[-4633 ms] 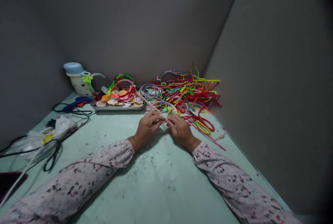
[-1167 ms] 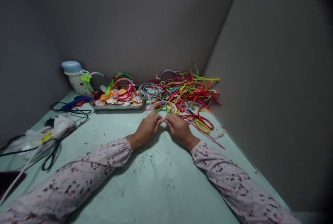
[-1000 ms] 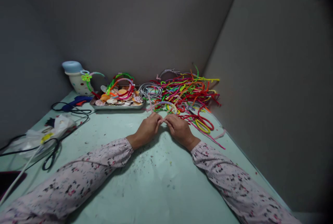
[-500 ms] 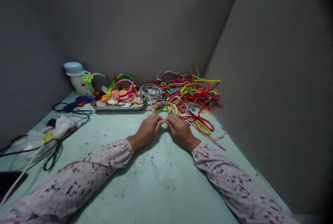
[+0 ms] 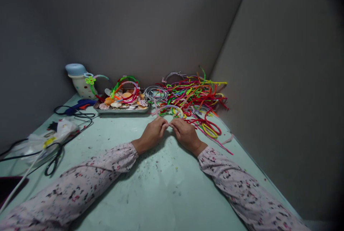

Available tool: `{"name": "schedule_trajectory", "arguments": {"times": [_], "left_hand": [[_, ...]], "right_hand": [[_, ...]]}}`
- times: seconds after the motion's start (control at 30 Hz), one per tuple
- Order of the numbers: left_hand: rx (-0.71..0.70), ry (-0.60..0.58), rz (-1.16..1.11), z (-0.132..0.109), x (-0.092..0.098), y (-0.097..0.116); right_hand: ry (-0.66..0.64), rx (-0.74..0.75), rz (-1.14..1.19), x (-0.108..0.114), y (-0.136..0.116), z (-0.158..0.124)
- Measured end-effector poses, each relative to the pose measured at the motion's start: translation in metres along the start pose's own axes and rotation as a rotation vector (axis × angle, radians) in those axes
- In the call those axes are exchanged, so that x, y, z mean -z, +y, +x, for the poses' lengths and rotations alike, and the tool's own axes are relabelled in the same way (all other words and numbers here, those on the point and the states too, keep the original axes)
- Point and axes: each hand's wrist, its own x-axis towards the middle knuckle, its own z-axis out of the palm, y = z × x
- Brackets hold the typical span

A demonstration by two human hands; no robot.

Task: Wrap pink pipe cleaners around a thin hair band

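My left hand (image 5: 154, 130) and my right hand (image 5: 185, 132) meet over the middle of the table, fingers bent and thumbs pinched to forefingers. Their fingertips almost touch; whatever lies between them is too small or hidden to make out. Just beyond the fingers arches a pale lilac and yellow fuzzy band (image 5: 172, 106); I cannot tell whether either hand touches it. To the right of my right hand lie red and yellow loops of pipe cleaner (image 5: 212, 129). A tangled heap of coloured pipe cleaners (image 5: 193, 93) rises behind.
A metal tray (image 5: 122, 111) of seashells (image 5: 126, 98) stands at the back left, fuzzy hoops on top. Beside it sits a coil of grey wire (image 5: 156, 94). A blue-lidded cup (image 5: 80, 80), a plastic bag (image 5: 64, 129) and black cables (image 5: 57, 161) occupy the left side. Grey partitions enclose the table.
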Motion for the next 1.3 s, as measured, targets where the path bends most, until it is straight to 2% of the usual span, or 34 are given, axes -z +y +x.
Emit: {"name": "schedule_trajectory", "arguments": {"times": [0.2, 0.37, 0.53, 0.67, 0.87, 1.0, 1.13, 1.3], "left_hand": [[0.005, 0.031, -0.014, -0.001, 0.001, 0.003], [-0.014, 0.185, -0.134, -0.003, 0.003, 0.012], [0.078, 0.332, -0.188, -0.003, 0.003, 0.010], [0.195, 0.262, -0.298, -0.001, 0.001, 0.003], [0.360, 0.068, -0.798, 0.003, -0.002, -0.001], [0.457, 0.063, -0.866, 0.006, -0.001, -0.003], [0.444, 0.097, -0.910, 0.007, 0.002, -0.002], [0.370, 0.054, -0.887, 0.005, 0.004, 0.004]], "right_hand": [[0.014, -0.003, 0.022, -0.001, 0.001, 0.001], [0.098, -0.078, 0.040, -0.002, 0.003, 0.002], [0.214, -0.181, 0.117, 0.000, 0.006, 0.003], [0.258, -0.186, 0.166, 0.002, 0.004, 0.003], [0.219, -0.075, 0.194, 0.002, 0.001, 0.003], [0.209, -0.050, 0.191, 0.002, 0.001, 0.003], [0.211, -0.105, 0.188, 0.001, 0.002, 0.002], [0.245, -0.236, 0.210, 0.001, 0.007, 0.002]]}}
